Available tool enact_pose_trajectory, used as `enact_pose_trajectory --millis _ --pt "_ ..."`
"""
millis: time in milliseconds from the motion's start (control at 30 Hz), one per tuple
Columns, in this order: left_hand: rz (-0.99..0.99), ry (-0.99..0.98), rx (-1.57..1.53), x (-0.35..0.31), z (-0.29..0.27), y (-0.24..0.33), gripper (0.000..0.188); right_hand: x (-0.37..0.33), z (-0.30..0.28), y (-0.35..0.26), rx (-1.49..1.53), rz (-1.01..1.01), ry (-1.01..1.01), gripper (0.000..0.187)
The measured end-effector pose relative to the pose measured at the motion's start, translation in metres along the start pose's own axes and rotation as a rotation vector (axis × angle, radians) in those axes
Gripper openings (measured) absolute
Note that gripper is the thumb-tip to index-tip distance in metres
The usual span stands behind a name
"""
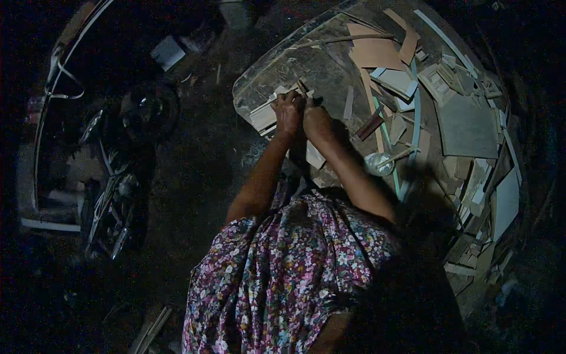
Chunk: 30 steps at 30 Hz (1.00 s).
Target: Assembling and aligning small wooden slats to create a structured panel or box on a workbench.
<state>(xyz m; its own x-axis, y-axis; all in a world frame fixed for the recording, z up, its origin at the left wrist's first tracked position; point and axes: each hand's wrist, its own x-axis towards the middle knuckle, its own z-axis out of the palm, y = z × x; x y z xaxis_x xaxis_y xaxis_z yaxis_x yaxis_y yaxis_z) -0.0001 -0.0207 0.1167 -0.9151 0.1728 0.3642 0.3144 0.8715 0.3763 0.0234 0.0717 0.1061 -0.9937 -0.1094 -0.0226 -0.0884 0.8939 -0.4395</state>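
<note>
My left hand and my right hand are close together over the left end of a worn, dark work surface. The left hand's fingers are bent down over a stack of pale flat strips, which sticks out to its left. My right hand is closed in a fist beside it. A small brownish piece and a pale scrap show just beyond the fingertips. What either hand grips is hidden by the fingers and the dim light.
To the right lie orange-brown sheets, a large grey-green board, a dark red block and a round, shiny container with a stick across it. A motorcycle-like shape stands in the dark at left.
</note>
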Motion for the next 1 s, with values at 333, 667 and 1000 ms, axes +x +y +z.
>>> enact_pose_trajectory --millis 333,667,1000 --pt "0.134 -0.039 0.019 -0.003 0.014 -0.021 0.031 0.01 0.018 0.005 0.014 0.018 0.031 0.039" --pt "0.141 -0.049 0.087 -0.006 0.001 -0.011 0.051 -0.004 -0.006 -0.005 -0.016 -0.092 0.169 0.039" --pt "0.156 -0.048 0.109 -0.009 0.006 -0.02 0.047 -0.001 -0.012 -0.017 -0.049 -0.007 0.01 0.029"
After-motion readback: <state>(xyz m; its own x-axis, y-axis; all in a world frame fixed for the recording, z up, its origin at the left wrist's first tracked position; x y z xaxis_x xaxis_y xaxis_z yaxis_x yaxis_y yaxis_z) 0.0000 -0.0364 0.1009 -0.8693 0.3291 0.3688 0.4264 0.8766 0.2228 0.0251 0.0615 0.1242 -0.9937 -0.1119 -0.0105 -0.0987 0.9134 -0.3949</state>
